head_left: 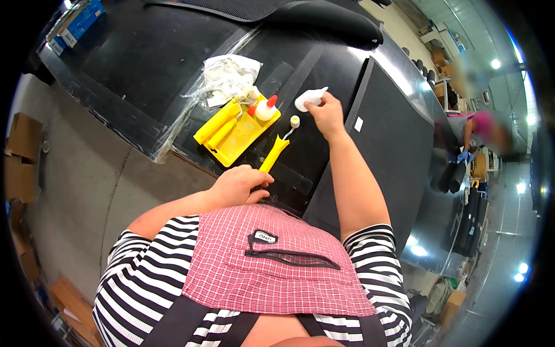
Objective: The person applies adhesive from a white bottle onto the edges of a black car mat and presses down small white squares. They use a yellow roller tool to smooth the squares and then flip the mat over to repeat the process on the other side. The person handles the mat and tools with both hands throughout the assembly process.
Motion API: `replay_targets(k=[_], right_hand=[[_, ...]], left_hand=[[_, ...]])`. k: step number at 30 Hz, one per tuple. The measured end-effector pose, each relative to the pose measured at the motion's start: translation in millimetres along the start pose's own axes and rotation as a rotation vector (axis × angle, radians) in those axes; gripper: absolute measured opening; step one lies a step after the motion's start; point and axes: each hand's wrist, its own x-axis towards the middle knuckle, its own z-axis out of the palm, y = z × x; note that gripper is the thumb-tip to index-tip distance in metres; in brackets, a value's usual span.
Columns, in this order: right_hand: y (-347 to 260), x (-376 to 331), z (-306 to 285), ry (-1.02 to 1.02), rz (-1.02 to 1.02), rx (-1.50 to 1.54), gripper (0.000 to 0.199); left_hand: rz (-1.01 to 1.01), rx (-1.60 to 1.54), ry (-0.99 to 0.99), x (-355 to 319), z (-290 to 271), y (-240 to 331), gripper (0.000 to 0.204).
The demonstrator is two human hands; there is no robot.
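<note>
In my left hand (243,184), near the table's front edge, is the lower end of a small yellow-handled paint roller (274,153). Its short white roller head (295,121) points away from me. The fingers of my right hand (327,115) grip a white squeeze bottle (309,99), tipped on its side just beyond the roller head. To the left sits a yellow paint tray (237,147). It carries a white glue bottle (266,109) with a red cap and more yellow-handled rollers (222,130).
A clear plastic bag (231,78) of pale items lies behind the tray. A thick black panel (381,144) rests at my right, and a black sheet (324,23) curls at the far side. Blue boxes (78,23) stand far left; another person (465,130) works at right.
</note>
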Motion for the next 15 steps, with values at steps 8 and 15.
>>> replay_targets(k=[8,15], right_hand=[[11,15,49,-0.095,-0.031,-0.218,0.027],[1,2,34,-0.098,-0.01,-0.102,0.077]], left_hand=[[-0.065,0.004,0.021,-15,4,-5,0.029],[-0.105,0.008,-0.053,-10,0,0,0.03]])
